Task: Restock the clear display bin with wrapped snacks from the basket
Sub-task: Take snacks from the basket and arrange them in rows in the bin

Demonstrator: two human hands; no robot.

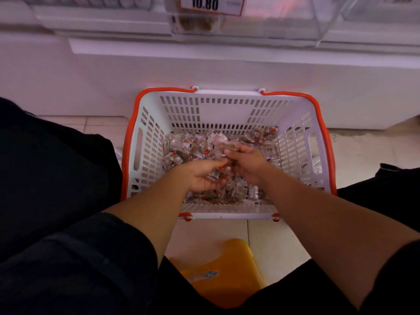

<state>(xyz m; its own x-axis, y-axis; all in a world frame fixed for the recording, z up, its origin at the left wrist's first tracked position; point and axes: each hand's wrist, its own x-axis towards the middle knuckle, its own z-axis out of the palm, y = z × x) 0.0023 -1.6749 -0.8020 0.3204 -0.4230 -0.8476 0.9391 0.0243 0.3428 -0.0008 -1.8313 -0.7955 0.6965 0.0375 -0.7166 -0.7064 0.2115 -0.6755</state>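
- Step in hand, judged: gathering a handful of wrapped snacks (195, 146) out of the basket (150, 142); nothing yet carried up to the clear display bin (261, 21).
- Basket on the floor, against the white shelf base (204, 69), orange-rimmed, slotted white walls. Snacks lying loose across its bottom, heaped toward the near side.
- Clear display bin up at the top edge, above the basket, behind a price tag (211, 4) reading 10.80. A few brown pieces visible low in its left corner; looks mostly unfilled, though blurred there.
- Left hand (204, 178) palm up, fingers cupped under several wrapped pieces; grip partly closed, cradling rather than pinching.
- Right hand (246, 164) just beside the left, fingertips curled round a wrapped piece at the top; grip closed on snacks. How many pieces inside: cannot tell, wrappers clear and overlapping.
- Hands nearly touching over the pile, probably passing pieces from right into left.
- Next move calls for: closing both grips enough to keep slippery wrappers from spilling, lifting clear of the basket rim, reaching up and forward to the bin's opening.
- Yellow stool (227, 269) below, between the knees.
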